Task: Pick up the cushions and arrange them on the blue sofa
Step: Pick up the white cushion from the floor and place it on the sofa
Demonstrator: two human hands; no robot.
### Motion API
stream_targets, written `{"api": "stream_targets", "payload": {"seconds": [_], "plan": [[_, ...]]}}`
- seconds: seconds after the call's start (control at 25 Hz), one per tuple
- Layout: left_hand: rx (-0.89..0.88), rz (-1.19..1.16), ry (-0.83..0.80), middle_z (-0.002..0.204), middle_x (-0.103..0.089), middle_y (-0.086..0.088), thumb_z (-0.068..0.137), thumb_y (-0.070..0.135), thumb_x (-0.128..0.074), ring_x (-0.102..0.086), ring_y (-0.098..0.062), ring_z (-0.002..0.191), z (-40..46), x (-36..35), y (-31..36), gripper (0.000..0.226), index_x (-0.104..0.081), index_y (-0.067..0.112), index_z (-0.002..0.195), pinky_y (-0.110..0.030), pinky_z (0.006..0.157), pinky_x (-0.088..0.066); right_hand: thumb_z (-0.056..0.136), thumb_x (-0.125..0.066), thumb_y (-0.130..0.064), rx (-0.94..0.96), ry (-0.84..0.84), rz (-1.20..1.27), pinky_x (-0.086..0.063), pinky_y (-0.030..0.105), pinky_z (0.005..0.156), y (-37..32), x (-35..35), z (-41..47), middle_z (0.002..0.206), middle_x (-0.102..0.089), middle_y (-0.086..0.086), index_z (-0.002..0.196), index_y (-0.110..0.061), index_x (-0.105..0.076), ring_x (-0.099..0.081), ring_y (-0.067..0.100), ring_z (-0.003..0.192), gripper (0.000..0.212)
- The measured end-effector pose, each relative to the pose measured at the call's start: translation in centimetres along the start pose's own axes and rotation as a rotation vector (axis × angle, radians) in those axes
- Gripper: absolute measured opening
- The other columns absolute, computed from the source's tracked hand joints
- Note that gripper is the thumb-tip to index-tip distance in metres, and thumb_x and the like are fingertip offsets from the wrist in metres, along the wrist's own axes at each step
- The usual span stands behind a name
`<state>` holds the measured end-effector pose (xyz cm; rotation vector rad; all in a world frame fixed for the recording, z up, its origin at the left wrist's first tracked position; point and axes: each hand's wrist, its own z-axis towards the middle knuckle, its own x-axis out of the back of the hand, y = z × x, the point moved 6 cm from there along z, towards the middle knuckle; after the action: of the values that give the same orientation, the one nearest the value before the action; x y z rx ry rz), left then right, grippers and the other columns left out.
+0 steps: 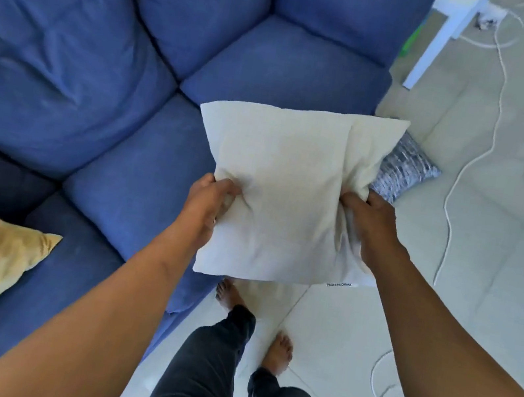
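- Pale tiled floor (pixel 503 259) fills the right side and lower middle of the view.
- A white cable (pixel 466 170) snakes down the floor on the right, running from a socket strip (pixel 490 16) at the top.
- A second white cable (pixel 378 384) loops near the lower right.
- A white furniture leg (pixel 435 47) stands on the floor, top right.
- A green object (pixel 412 38) shows just left of that leg, partly hidden.
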<state>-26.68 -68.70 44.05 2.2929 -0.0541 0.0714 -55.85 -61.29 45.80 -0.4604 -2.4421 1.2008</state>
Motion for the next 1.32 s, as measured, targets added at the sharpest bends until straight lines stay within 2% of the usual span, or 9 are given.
{"api": "stream_targets", "payload": {"seconds": [0.16, 0.32, 0.56, 0.68, 0.8, 0.92, 1.12, 1.24, 1.32], "plan": [[0.003, -0.157, 0.096, 0.077, -0.056, -0.005, 0.056, 0.031, -0.075, -0.048, -0.026, 0.082, 2.5, 7.1, 2.6, 0.034, -0.057, 0.019, 0.082, -0.045, 0.077, -0.042, 0.088, -0.071, -0.013, 0.055, -0.095, -0.093, -0.054, 0.030, 0.080, -5.6, -8.0, 1.8, 0.090, -0.072, -0.003, 0.096, -0.016, -0.071, -0.066, 0.014, 0.082, 0.009], [-0.049, -0.288, 0.181, 0.093, -0.065, -0.006, 0.075, 0.020, -0.070, -0.053, -0.025, 0.088, 4.9, 14.4, 4.3, 0.030, -0.064, 0.016, 0.105, -0.042, 0.079, -0.048, 0.080, -0.075, -0.016, 0.094, -0.194, -0.223, -0.052, 0.031, 0.075, -9.6, -17.8, 4.9, 0.097, -0.074, 0.000, 0.107, -0.013, -0.070, -0.068, 0.019, 0.086, 0.027], [-0.061, -0.331, 0.335, 0.102, -0.073, -0.003, 0.079, 0.013, -0.067, -0.060, -0.028, 0.095, 7.4, 25.1, 5.5, 0.031, -0.071, 0.020, 0.108, -0.043, 0.086, -0.049, 0.081, -0.076, -0.019, 0.081, -0.415, -0.246, -0.051, 0.033, 0.071, -13.0, -33.5, 6.7, 0.097, -0.074, 0.005, 0.106, -0.012, -0.067, -0.067, 0.022, 0.083, 0.027], [-0.049, -0.345, 0.432, 0.118, -0.077, -0.005, 0.073, 0.019, -0.070, -0.068, -0.035, 0.116, 8.7, 29.4, 6.1, 0.043, -0.071, 0.020, 0.116, -0.055, 0.105, -0.050, 0.081, -0.074, -0.012, 0.106, -0.490, -0.285, -0.052, 0.034, 0.070, -14.3, -39.7, 7.7, 0.090, -0.071, 0.008, 0.089, -0.013, -0.066, -0.065, 0.024, 0.079, 0.011], [-0.045, -0.378, 0.494, 0.123, -0.076, -0.007, 0.074, 0.019, -0.072, -0.067, -0.036, 0.119, 10.9, 32.4, 6.6, 0.045, -0.071, 0.019, 0.119, -0.061, 0.108, -0.049, 0.083, -0.071, -0.011, 0.138, -0.505, -0.337, -0.054, 0.041, 0.072, -15.7, -44.6, 9.8, 0.082, -0.068, 0.010, 0.073, -0.015, -0.058, -0.064, 0.029, 0.079, 0.017], [-0.043, -0.424, 0.553, 0.123, -0.075, -0.008, 0.075, 0.016, -0.072, -0.068, -0.036, 0.118, 12.5, 34.1, 7.4, 0.043, -0.071, 0.019, 0.119, -0.060, 0.107, -0.050, 0.079, -0.070, -0.014, 0.158, -0.523, -0.364, -0.061, 0.047, 0.079, -16.3, -49.0, 11.7, 0.095, -0.075, 0.019, 0.096, 0.002, -0.064, -0.072, 0.039, 0.086, 0.024], [-0.016, -0.501, 0.696, 0.123, -0.075, -0.010, 0.072, 0.017, -0.074, -0.069, -0.035, 0.117, 17.2, 37.6, 7.1, 0.045, -0.071, 0.017, 0.117, -0.058, 0.102, -0.055, 0.073, -0.067, -0.015, 0.176, -0.554, -0.391, -0.056, 0.037, 0.071, -16.5, -56.6, 15.8, 0.086, -0.072, 0.011, 0.095, -0.001, -0.067, -0.065, 0.022, 0.078, 0.026], [0.125, -0.497, 0.676, 0.123, -0.074, 0.000, 0.075, 0.018, -0.076, -0.066, -0.027, 0.120, 20.9, 37.9, 5.0, 0.049, -0.067, 0.023, 0.123, -0.052, 0.099, -0.054, 0.085, -0.065, -0.012, 0.239, -0.545, -0.604, -0.058, 0.036, 0.078, -14.4, -59.3, 19.4, 0.088, -0.075, 0.005, 0.086, -0.011, -0.071, -0.066, 0.019, 0.085, 0.006], [0.250, -0.408, 0.624, 0.132, -0.067, 0.002, 0.083, 0.018, -0.074, -0.060, -0.023, 0.123, 22.8, 37.5, 3.2, 0.048, -0.064, 0.026, 0.129, -0.047, 0.095, -0.051, 0.090, -0.060, -0.008, 0.251, -0.551, -0.773, -0.054, 0.028, 0.071, -12.8, -60.3, 21.2, 0.082, -0.070, -0.010, 0.074, -0.025, -0.069, -0.065, 0.016, 0.088, 0.026]]}}
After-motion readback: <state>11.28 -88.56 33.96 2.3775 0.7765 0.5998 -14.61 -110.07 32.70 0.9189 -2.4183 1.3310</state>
